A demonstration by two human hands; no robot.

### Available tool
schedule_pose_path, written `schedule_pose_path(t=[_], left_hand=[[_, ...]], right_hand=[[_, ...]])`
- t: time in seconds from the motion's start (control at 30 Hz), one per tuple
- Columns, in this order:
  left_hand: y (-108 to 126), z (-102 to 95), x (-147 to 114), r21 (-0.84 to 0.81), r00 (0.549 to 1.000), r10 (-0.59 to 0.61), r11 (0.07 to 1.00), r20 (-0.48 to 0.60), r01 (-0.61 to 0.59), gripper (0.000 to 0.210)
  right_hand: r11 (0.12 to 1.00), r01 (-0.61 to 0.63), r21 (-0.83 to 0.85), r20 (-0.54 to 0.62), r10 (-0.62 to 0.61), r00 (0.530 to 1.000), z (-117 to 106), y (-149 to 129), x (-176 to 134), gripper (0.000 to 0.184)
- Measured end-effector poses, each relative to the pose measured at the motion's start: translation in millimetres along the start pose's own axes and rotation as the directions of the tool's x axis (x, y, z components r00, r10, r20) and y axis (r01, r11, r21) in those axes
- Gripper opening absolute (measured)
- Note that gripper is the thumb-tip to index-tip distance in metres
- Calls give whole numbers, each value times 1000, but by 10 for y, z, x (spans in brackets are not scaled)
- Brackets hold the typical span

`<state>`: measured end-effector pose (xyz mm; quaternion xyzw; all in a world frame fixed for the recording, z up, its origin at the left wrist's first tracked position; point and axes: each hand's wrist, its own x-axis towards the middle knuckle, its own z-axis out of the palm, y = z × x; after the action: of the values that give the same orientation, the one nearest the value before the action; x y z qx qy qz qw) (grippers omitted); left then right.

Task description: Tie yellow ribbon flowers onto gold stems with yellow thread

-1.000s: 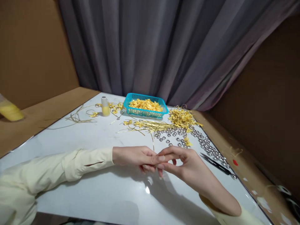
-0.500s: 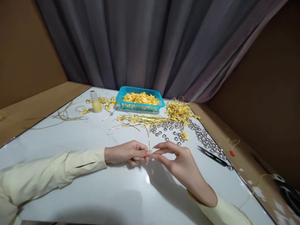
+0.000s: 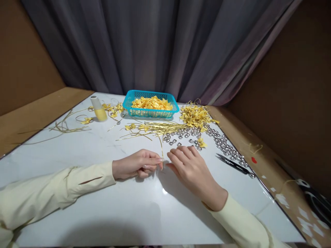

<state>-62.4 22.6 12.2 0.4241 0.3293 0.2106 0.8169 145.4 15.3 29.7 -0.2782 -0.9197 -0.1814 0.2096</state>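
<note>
A gold cord (image 3: 162, 146), extending beyond the left fingers (image 3: 150, 161), is pinched there; any hold by the right fingers (image 3: 176, 159) cannot be told

- Blue basket (image 3: 152, 113): its wall hides the lower yellow pieces (image 3: 152, 102).
- Nearer than the basket: the gold cord (image 3: 162, 148) disappears at the left fingers (image 3: 153, 161); whether the right fingers (image 3: 176, 159) hold anything cannot be told.
- Right of the basket: silver pieces (image 3: 229, 146), too small for detail.
- Farther right of the basket: a black object (image 3: 317, 201), cut by the picture's edge.
- Behind the basket: curtain (image 3: 144, 41), top cut off.
</note>
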Motion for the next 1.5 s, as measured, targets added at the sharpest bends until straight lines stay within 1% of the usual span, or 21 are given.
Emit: schedule_pose_path(t=[0.1, 0.2, 0.3, 0.43, 0.6, 0.7, 0.8, 0.9, 0.97, 1.03, 1.13, 1.27, 1.33, 1.4, 1.43, 1.5], left_hand=[[-8, 19, -5, 4, 1000, -18, 1000, 3, 18, 36], [-7, 28, -4, 5, 999, -32, 999, -1, 32, 37], [-7, 21, -1, 12, 999, -33, 999, 1, 33, 36], [-14, 21, -9, 35, 1000, -25, 999, 15, 25, 34], [-17, 43, -27, 65, 1000, 10, 998, 19, -11, 38], [-22, 34, -24, 67, 999, 24, 997, 43, -27, 38], [-29, 18, -24, 69, 998, 28, 997, 50, -31, 38], [-30, 14, -37, 92, 998, 32, 995, 51, -37, 38], [-16, 20, -51, 150, 996, 55, 987, 68, -65, 37], [18, 29, -64, 275, 989, 90, 954, 117, -119, 34], [100, 52, -81, 456, 969, 131, 864, 210, -215, 30], [172, 84, -107, 554, 969, 137, 800, 206, -231, 23], [172, 93, -123, 629, 963, 170, 731, 210, -266, 20], [161, 98, -137, 694, 948, 224, 645, 228, -319, 20], [155, 98, -142, 711, 942, 245, 618, 231, -336, 20], [145, 96, -145, 713, 937, 262, 610, 231, -346, 20]], right_hand=[[992, 95, -86, -45, -99, 994, 29, -42, 18, 23], [983, 150, -110, -75, -158, 985, 44, -34, 14, 31], [981, 175, -89, -82, -182, 980, 55, -15, 4, 34], [983, 178, -53, -88, -182, 979, 55, 0, 3, 38], [983, 183, 32, -52, -181, 982, 12, 41, 3, 42], [975, 181, 131, 3, -183, 983, -26, 67, 2, 46], [958, 144, 249, 65, -165, 984, -56, 69, 7, 45], [931, 106, 350, 92, -147, 985, -56, 52, 8, 42], [907, 67, 415, 112, -124, 986, -41, 34, 9, 41], [882, 21, 470, 144, -101, 984, -27, 16, 12, 42], [846, -21, 533, 170, -83, 982, -26, -5, 23, 41], [816, -50, 575, 181, -67, 981, -48, -16, 27, 40], [793, -98, 601, 213, -41, 976, -56, -25, 24, 41], [748, -156, 645, 249, -13, 968, -56, -38, 21, 43], [720, -178, 671, 264, -7, 964, -54, -45, 20, 43], [669, -214, 712, 293, -5, 956, -46, -58, 18, 44]])
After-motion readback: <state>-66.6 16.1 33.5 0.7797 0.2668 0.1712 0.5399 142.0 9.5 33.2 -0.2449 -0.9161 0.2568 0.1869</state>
